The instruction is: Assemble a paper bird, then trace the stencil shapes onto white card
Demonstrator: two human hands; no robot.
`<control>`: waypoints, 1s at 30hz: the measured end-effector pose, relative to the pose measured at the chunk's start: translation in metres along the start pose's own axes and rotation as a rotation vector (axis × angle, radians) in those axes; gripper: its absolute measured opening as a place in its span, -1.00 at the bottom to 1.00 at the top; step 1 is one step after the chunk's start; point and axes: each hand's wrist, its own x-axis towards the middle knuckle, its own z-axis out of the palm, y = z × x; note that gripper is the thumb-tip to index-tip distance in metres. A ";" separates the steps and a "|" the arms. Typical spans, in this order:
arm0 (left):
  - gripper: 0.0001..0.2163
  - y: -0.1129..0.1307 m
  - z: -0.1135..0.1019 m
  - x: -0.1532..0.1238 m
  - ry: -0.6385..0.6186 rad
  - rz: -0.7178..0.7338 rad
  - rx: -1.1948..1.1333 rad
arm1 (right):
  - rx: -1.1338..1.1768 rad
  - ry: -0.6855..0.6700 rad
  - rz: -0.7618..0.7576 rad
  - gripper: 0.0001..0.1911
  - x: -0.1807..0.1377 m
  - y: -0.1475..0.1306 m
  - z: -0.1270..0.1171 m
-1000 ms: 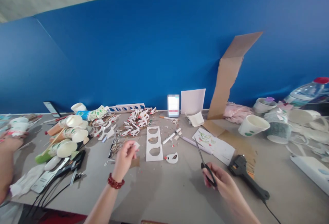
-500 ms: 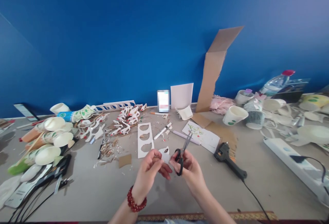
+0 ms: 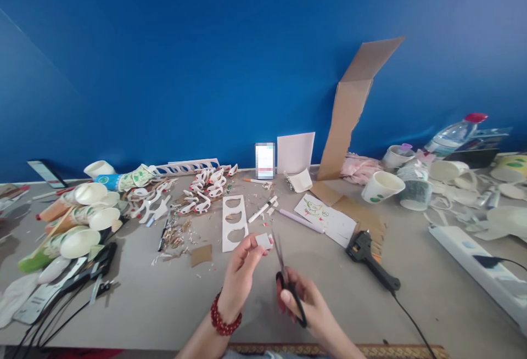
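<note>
Between thumb and fingers, my left hand point(image 3: 242, 260) pinches a small white piece of paper point(image 3: 264, 241). My right hand point(image 3: 302, 296) grips black-handled scissors point(image 3: 281, 263), their blades slightly parted and pointing up beside the paper, apart from it. Beyond my left hand lies a white strip with cut-out holes point(image 3: 234, 243). A white marker point(image 3: 262, 210) and a lilac stick-like tool point(image 3: 302, 221) rest behind the scissors, near a sheet with a green drawing point(image 3: 315, 208).
A black glue gun point(image 3: 373, 260) lies right, its cord running forward, near a power strip point(image 3: 473, 271). Several white cut-outs point(image 3: 201, 202) and scraps lie left of centre. Paper cups point(image 3: 382, 187) stand right; cup pieces point(image 3: 80, 243) lie left. A phone point(image 3: 264, 160) stands against the blue wall.
The scissors have swung round in my right hand, their blades now pointing up and slightly left. My hands have parted a little, and the white paper shows more plainly in my left hand.
</note>
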 end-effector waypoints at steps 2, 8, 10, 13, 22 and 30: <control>-0.80 0.000 0.002 0.001 -0.017 -0.008 -0.012 | -0.019 -0.039 0.037 -0.40 -0.004 0.004 0.004; -0.81 0.000 0.006 0.002 -0.058 -0.008 -0.034 | -0.052 0.003 0.046 -0.39 0.000 0.006 0.006; -0.81 0.001 0.005 0.002 -0.051 -0.012 -0.036 | -0.069 0.011 0.050 -0.39 0.002 0.007 0.004; -0.82 0.002 0.004 0.003 -0.040 -0.017 -0.035 | -0.088 0.020 0.057 -0.40 0.004 0.011 0.004; -0.80 -0.004 0.001 0.003 -0.048 0.021 -0.014 | -0.115 0.050 0.067 -0.44 0.007 0.017 0.006; -0.79 -0.002 0.002 0.004 -0.038 0.021 -0.003 | -0.130 0.052 0.067 -0.44 0.007 0.019 0.006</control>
